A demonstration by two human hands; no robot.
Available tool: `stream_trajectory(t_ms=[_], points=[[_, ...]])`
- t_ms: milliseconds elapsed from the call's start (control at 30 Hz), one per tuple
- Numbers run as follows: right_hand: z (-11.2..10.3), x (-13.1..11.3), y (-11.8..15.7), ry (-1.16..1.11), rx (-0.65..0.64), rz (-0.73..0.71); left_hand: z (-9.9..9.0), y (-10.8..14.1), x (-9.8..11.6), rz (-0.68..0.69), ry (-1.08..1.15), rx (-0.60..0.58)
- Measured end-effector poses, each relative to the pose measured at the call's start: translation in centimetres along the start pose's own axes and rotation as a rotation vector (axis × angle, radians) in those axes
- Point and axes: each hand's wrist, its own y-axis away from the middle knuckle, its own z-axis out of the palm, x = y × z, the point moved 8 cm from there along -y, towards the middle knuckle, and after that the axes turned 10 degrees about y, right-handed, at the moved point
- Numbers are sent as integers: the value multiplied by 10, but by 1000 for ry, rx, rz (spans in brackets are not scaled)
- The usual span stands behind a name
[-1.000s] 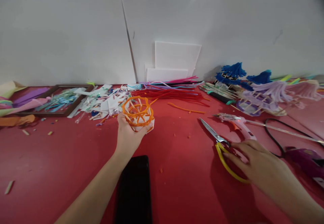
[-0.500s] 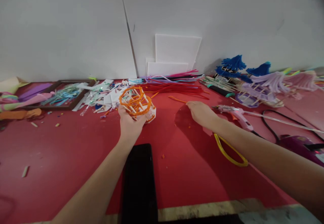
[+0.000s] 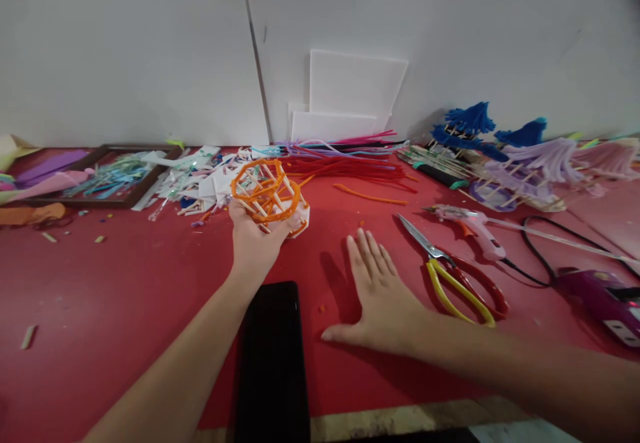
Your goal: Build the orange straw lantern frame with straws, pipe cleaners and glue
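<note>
My left hand [image 3: 256, 239] is wrapped around a small frame of wooden sticks and orange pipe cleaners [image 3: 267, 193], which sits tilted on a white base. Fingers spread, my right hand [image 3: 377, 289] is over the red tabletop with nothing in it. A small orange scrap [image 3: 322, 309] lies close to its thumb. Beyond the fingertips is a loose orange pipe cleaner [image 3: 373, 195]. To the right of that hand rest scissors [image 3: 445, 266] with one yellow and one red handle, their blades slightly apart.
A black phone [image 3: 273, 363] lies between my forearms. At right are a pink glue gun [image 3: 470, 226] and a purple device [image 3: 600, 303]. Red pipe cleaners [image 3: 350, 169], white scraps [image 3: 215, 186] and a brown frame [image 3: 120, 196] line the back, with blue-roofed models [image 3: 470, 123] at back right.
My right hand has let go of the orange pipe cleaner and come back toward me, its fingers opening out. The scissors are now uncovered. My left hand still holds the stick frame.
</note>
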Motion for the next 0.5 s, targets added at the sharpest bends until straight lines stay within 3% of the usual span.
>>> stream_trajectory(t_ms=[133, 300, 400, 500], points=[[-1, -11, -22, 40, 28, -11, 0, -1, 0, 1, 19, 3], [-31, 23, -65, 95, 258, 83, -2, -2, 1, 43, 6, 13], [-46, 42, -64, -24, 400, 20, -4, -2, 1, 48, -11, 29], [-36, 58, -46, -105, 364, 120, -6, -5, 2, 61, 12, 46]])
